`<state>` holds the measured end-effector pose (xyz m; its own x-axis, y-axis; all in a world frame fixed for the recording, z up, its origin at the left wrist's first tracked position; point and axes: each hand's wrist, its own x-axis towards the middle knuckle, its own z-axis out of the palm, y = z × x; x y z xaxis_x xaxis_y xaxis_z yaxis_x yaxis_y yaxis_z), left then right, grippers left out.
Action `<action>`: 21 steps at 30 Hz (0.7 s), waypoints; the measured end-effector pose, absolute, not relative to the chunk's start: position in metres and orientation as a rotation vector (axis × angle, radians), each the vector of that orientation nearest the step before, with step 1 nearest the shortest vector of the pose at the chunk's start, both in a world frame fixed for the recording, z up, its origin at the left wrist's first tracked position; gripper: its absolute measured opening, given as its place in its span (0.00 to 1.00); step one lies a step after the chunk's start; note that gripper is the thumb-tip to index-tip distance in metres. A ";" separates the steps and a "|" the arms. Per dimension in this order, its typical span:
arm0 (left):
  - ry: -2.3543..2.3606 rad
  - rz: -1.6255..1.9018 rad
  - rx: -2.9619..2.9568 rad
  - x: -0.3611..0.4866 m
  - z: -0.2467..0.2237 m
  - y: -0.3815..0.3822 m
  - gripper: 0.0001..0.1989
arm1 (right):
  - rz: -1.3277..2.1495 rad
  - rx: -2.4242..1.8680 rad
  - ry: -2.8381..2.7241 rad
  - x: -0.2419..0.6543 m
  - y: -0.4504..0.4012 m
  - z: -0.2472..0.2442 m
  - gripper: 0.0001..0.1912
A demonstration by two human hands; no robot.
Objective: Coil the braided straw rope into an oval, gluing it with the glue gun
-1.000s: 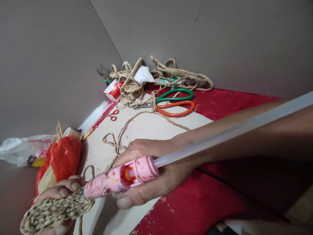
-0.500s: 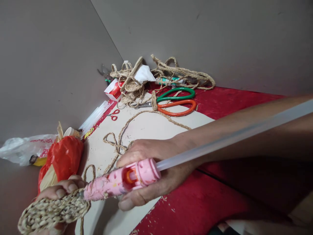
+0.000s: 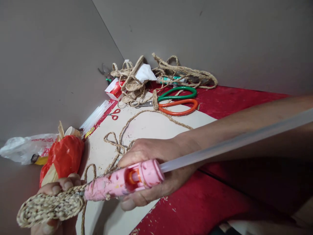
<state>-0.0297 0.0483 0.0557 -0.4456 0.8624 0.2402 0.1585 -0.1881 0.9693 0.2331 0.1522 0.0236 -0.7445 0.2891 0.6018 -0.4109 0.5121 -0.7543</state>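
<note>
A flat, elongated oval of braided plant-fiber cord, the woven piece [image 3: 49,209], is showing its tight, knobbly rows at 8 o'clock in the head view, held raised in the left hand [image 3: 57,188]. Straw tones are mingling with grayish-brown flecks across its face, a smoother braid is running along its upper rim, and its rounded ends are pointing toward about 8 and 2 o'clock. The left hand is pinching it, fingertips curling over the top edge and a digit pressing from below.

The right hand [image 3: 156,153], its arm reaching in from 3 o'clock, is wrapping around a pink glue gun [image 3: 105,187] that is bearing stains and stray fibers. The gun's metal tip is meeting the piece's end at 2 o'clock, while a long translucent glue stick [image 3: 220,140] is jutting from its back toward 2 o'clock.

Beyond the hands, a loose braided cord [image 3: 137,114] is looping over a pale sheet [image 3: 146,127] on a red surface [image 3: 244,101]. Green-and-orange-handled scissors [image 3: 178,113] are lying near 2 o'clock from the center, with small red-handled scissors [image 3: 115,114] resting near 9 o'clock. A cord heap [image 3: 133,80] is sitting at 11 o'clock, and a red plastic bag [image 3: 67,151] is slumping just above the left hand.
</note>
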 end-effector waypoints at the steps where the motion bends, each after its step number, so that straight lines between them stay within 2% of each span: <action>1: 1.550 1.720 1.204 -0.027 0.057 0.050 0.20 | 1.247 0.096 -2.053 0.233 0.152 0.023 0.18; 17: 1.550 1.739 1.185 -0.035 0.057 0.056 0.20 | 1.199 0.130 -2.026 0.230 0.154 0.018 0.18; 21: 1.590 1.796 1.182 -0.037 0.054 0.059 0.17 | 1.182 0.098 -2.056 0.229 0.154 0.018 0.17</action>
